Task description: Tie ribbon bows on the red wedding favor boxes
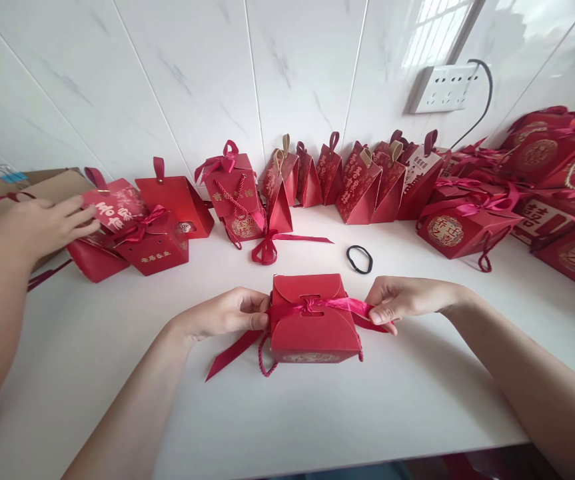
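Observation:
In front of me on the white table sits a red gift box [312,330] with slotted top flaps and twisted cord handles at its sides. A red ribbon [337,304] crosses its top and is knotted near the middle slots. My left hand [230,312] pinches the ribbon at the box's left side, one end trailing onto the table. On the right, my right hand [400,303] grips the other ribbon end between thumb and fingers, just off the box. The ribbon runs fairly taut between both hands.
Another person's hand [52,230] reaches over red boxes at the left. A loose ribbon bow [266,250] and a black hair tie [359,259] lie beyond my box. Several triangular boxes [360,190] line the tiled wall; bow-tied boxes [467,217] stack at right.

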Available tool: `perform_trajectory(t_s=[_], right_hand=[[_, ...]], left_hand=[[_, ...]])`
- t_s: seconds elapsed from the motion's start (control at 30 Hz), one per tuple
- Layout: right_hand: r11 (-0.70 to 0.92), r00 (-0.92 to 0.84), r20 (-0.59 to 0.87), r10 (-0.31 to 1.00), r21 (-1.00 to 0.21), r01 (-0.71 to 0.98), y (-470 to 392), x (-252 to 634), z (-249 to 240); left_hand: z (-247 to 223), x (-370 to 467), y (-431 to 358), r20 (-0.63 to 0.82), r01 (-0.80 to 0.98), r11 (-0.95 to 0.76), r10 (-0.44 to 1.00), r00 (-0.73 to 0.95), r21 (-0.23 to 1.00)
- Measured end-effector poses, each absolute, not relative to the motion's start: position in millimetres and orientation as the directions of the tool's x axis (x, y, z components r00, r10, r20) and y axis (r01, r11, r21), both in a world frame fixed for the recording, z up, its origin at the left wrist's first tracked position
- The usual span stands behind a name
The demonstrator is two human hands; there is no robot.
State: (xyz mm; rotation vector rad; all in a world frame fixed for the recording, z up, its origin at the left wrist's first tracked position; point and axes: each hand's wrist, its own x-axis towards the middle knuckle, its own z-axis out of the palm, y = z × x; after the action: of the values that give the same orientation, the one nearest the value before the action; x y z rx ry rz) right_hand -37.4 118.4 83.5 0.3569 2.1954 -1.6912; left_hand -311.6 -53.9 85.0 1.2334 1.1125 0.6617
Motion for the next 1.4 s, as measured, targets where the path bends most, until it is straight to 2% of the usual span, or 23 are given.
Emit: perform_trajectory(t_s=[0.83, 1.03, 1.23, 1.33, 1.4], right_hand=[[0.241, -0.910, -0.409, -0.060, -0.891, 0.385, 121, -37, 82], [0.231, -0.915, -0.398, -0.065, -0.898, 0.374, 123, -34, 83], [0.241, -0.914, -0.397, -0.087, -0.898, 0.367, 126, -29, 87], [0.245, -0.927, -0.354, -0.124, -0.916, 0.317, 135, -19, 89], [0.198, -0.950, -0.273, -0.154, -0.950, 0.241, 141, -11, 91]], left_hand=[[85, -314, -53, -0.330, 0.222, 0.263, 0.873, 0.360, 0.939], [82, -314, -53, -0.335, 0.190, 0.281, 0.857, 0.391, 0.941], [90, -321, -56, -0.346, 0.249, 0.269, 0.868, 0.357, 0.930], [95, -331, -63, -0.405, 0.271, 0.327, 0.855, 0.324, 0.905], [94, -340, -70, -0.406, 0.272, 0.328, 0.858, 0.316, 0.905]])
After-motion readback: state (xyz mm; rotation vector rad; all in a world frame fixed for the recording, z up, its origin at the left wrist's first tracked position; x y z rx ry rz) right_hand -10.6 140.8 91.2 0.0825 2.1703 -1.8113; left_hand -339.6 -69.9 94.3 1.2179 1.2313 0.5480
